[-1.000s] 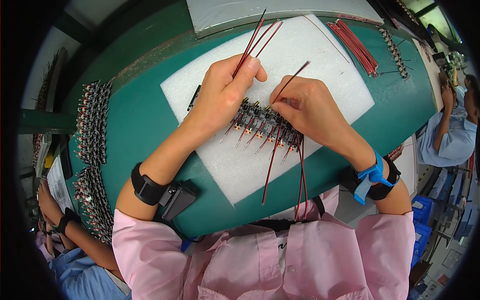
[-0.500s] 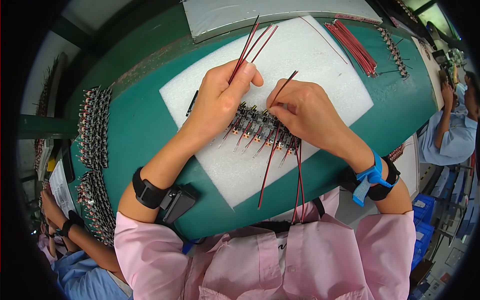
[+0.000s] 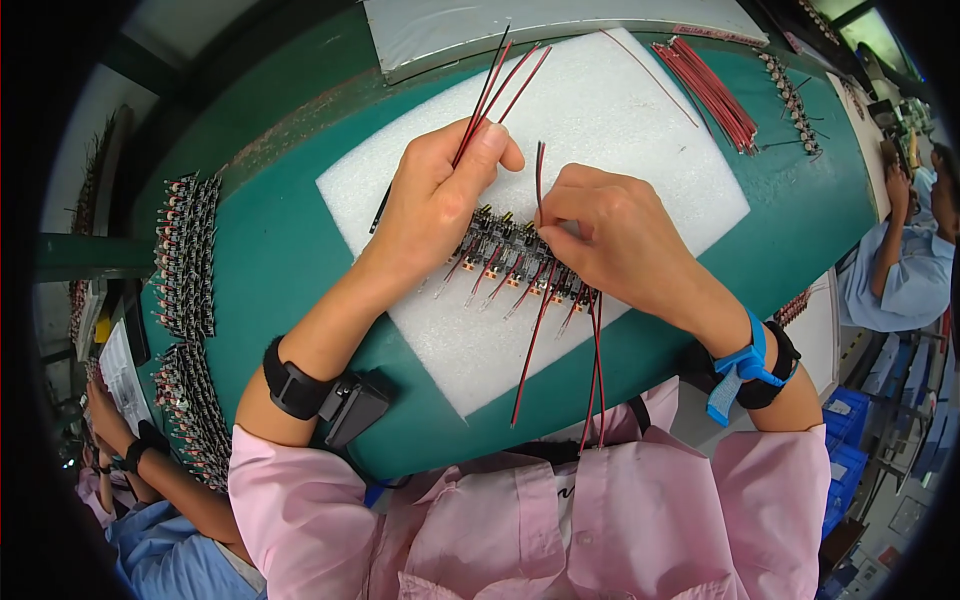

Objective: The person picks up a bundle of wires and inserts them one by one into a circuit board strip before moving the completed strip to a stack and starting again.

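A row of small dark circuit boards [image 3: 508,246] lies on a white foam sheet [image 3: 435,365], several thin leads hanging off its near side. Between thumb and fingers, my left hand [image 3: 445,185] grips several red and black wires [image 3: 497,92] whose ends point away from me. My right hand [image 3: 605,220] pinches a single red and black wire [image 3: 540,175] at the boards' far edge; whether its tip touches a board is hidden by my fingers. Longer red and black wires [image 3: 533,345] run from the row toward me, past the table's near edge.
A bundle of red wires [image 3: 705,95] and a strip of small parts [image 3: 790,105] lie at the far right of the green table [image 3: 270,270]. Stacked board rows [image 3: 187,260] line the left side. A metal box [image 3: 560,35] stands at the back. Co-workers sit left and right.
The wire in my right hand has swung from leaning right to nearly upright. My left hand keeps its wires and has barely moved.
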Demonstrator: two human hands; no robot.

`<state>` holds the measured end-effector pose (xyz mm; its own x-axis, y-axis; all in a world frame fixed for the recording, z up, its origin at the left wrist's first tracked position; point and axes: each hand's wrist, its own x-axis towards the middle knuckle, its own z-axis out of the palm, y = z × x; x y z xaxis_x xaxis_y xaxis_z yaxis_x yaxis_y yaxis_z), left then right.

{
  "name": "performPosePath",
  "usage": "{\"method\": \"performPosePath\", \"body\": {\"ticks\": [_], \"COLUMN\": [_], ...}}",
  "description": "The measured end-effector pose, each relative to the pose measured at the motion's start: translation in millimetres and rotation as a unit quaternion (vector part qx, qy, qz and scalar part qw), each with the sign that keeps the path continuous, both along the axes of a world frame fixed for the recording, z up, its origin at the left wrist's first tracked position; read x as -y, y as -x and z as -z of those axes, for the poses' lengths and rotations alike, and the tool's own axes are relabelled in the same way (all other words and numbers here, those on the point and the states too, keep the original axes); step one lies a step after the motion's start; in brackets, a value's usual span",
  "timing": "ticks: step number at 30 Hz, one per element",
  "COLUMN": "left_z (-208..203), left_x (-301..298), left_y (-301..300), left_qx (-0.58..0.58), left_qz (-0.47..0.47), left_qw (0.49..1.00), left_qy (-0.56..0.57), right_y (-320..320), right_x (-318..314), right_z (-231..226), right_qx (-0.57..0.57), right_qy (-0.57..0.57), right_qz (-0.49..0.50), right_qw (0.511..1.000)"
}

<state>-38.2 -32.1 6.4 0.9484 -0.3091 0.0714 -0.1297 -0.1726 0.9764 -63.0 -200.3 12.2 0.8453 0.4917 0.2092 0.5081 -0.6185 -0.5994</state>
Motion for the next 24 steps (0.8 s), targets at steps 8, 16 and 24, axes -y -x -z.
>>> {"method": "performPosePath", "body": {"ticks": [8, 16, 24], "left_z": [0, -15, -24], "left_x": [-2, 8, 21], "left_y": [-1, -1, -3], "left_qx": [-0.028, -0.173, -0.152], "left_qz": [-0.035, -0.031, 0.012], "left_qw": [0.997, 0.950, 0.940], "left_qy": [0.055, 0.256, 0.306], "right_y": [11, -9, -29], "right_x": [-3, 0, -9], "right_z": [-6, -26, -32], "right_qx": [0.107, -0.004, -0.311], "right_qy": [0.152, 0.044, -0.230], "right_qz": [-0.056, -0.067, 0.004], "right_qw": [0.981, 0.997, 0.922]}}
